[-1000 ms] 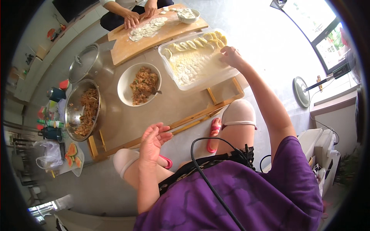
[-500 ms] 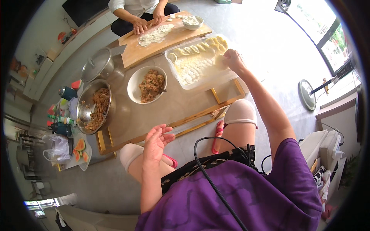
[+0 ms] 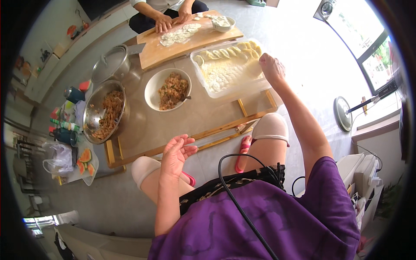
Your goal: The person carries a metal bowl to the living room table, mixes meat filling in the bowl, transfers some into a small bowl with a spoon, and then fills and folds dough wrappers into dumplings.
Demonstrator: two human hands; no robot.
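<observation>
My right hand (image 3: 273,69) is over the right rim of a clear plastic tray (image 3: 212,93), its fingers curled together. Whatever those fingers hold, if anything, is hidden. Along the tray's far side lies a row of folded dumplings (image 3: 225,53), and white flour covers the bottom in front of them. My left hand (image 3: 175,154) hovers above my lap, palm turned up, fingers loosely apart and holding nothing. Beyond it on the low table stands a white bowl (image 3: 149,93) of minced filling (image 3: 173,91), with a utensil handle at its right rim.
A steel basin (image 3: 91,115) with more filling and a lidded pot (image 3: 112,65) stand at left. Across the table, a co-worker's hands (image 3: 164,22) rest on a wooden board (image 3: 151,60) with round wrappers (image 3: 177,37) and a flour bowl (image 3: 223,27). Melon slices (image 3: 85,162) lie far left.
The whole view has shifted slightly. My right hand has moved a little outward at the tray's right rim, with its fingers more tightly curled. My left hand stays nearly still.
</observation>
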